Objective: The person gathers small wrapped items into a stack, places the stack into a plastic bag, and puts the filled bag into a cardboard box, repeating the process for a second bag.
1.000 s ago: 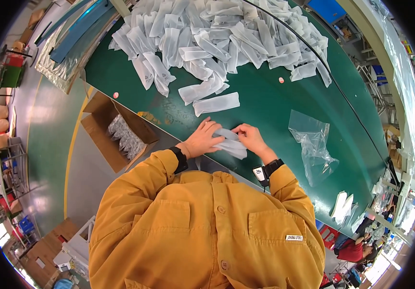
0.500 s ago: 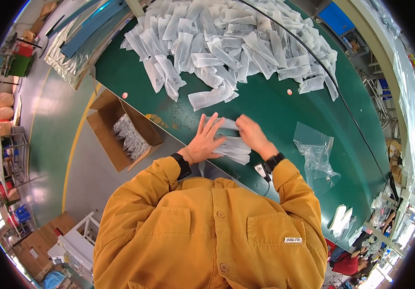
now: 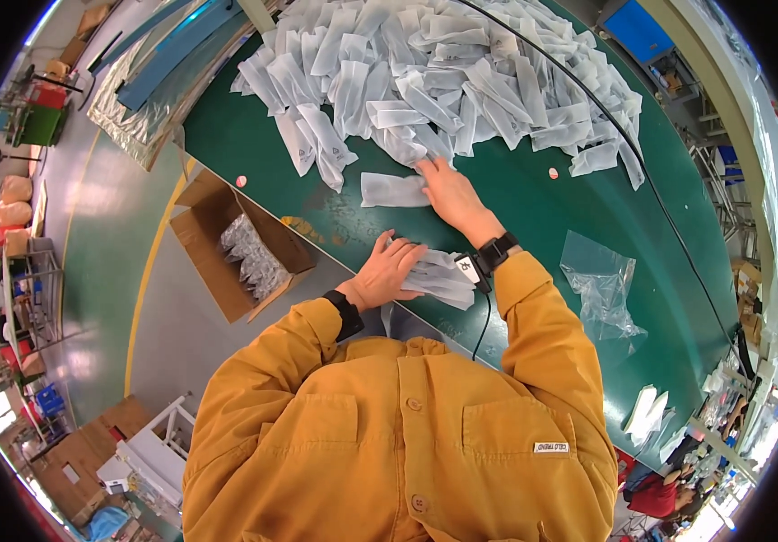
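Observation:
My left hand (image 3: 387, 271) lies flat, fingers spread, on a small stack of white pouches (image 3: 438, 278) at the near edge of the green table (image 3: 515, 226). My right hand (image 3: 447, 191) stretches forward and rests its fingers on a single white pouch (image 3: 392, 190) lying just short of the big heap of white pouches (image 3: 443, 81) that covers the far part of the table. Both forearms wear yellow sleeves and dark wristbands.
An open cardboard box (image 3: 235, 244) holding bundled pouches stands on the floor left of the table. A crumpled clear plastic bag (image 3: 601, 289) lies on the table to the right. Silver foil sheets (image 3: 140, 90) hang off the far left corner.
My right hand has left the stack near the edge and reached forward to a lone pouch by the heap. My left hand stays pressed on the stack.

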`<state>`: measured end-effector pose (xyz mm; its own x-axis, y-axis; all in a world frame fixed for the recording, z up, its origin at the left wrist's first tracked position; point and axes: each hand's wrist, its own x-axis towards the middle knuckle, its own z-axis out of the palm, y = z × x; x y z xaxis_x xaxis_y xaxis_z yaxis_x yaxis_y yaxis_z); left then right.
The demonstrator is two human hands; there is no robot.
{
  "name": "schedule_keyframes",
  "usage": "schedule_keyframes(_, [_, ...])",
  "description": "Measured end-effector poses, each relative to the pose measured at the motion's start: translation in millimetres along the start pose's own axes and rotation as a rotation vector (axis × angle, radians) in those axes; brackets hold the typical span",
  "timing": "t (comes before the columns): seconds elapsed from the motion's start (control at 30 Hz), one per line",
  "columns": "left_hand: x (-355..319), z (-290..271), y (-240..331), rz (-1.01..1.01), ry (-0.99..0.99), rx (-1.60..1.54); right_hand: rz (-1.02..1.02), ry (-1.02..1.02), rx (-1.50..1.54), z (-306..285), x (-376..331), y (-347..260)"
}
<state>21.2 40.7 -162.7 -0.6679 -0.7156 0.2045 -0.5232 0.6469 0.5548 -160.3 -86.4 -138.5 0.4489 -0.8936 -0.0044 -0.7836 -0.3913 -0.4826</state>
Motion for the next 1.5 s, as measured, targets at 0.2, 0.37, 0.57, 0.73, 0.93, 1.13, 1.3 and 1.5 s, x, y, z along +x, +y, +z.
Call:
schedule_keyframes(0.2, [2.6, -22.5, 5.2, -0.025, 0.076, 0.122, 0.001, -0.004, 0.130, 19.9, -40.2, 23.0])
schedule_keyframes(0.37, [-2.2, -1.9, -6.1, -0.038, -0.063, 0.016, 0.102, 0.083, 0.228, 27.6, -38.9, 5.1])
schedule_keyframes(0.57, [8.4, -29.9, 3.6, -0.005, 0.052, 0.149, 0.077, 0.087, 0.219, 27.1, -67.0, 15.1])
schedule_keyframes(0.73, [28.0, -47.2, -0.8, 0.013, -0.008, 0.170, -0.002, -0.043, 0.273, 11.0, -104.7, 22.2])
schedule_keyframes(0.93, [29.4, -16.1, -33.3, 0.130, -0.108, -0.126, 0.039, 0.230, 0.118, -1.2, -133.2, 9.1])
schedule_keyframes(1.13, [33.7, -8.7, -35.0, 0.210, 0.016, -0.197, -0.024, 0.076, -0.039, 17.6, -124.3, -43.8])
schedule_keyframes(1.3, [38.5, 7.5, -23.3, 0.136, 0.042, -0.338, 0.079, 0.180, -0.040, 32.4, -143.1, -33.1])
schedule_keyframes(1.5, [36.9, 24.9, -45.6, -0.066, 0.072, -0.525, 0.081, 0.275, 0.033, 49.2, -138.0, -36.5])
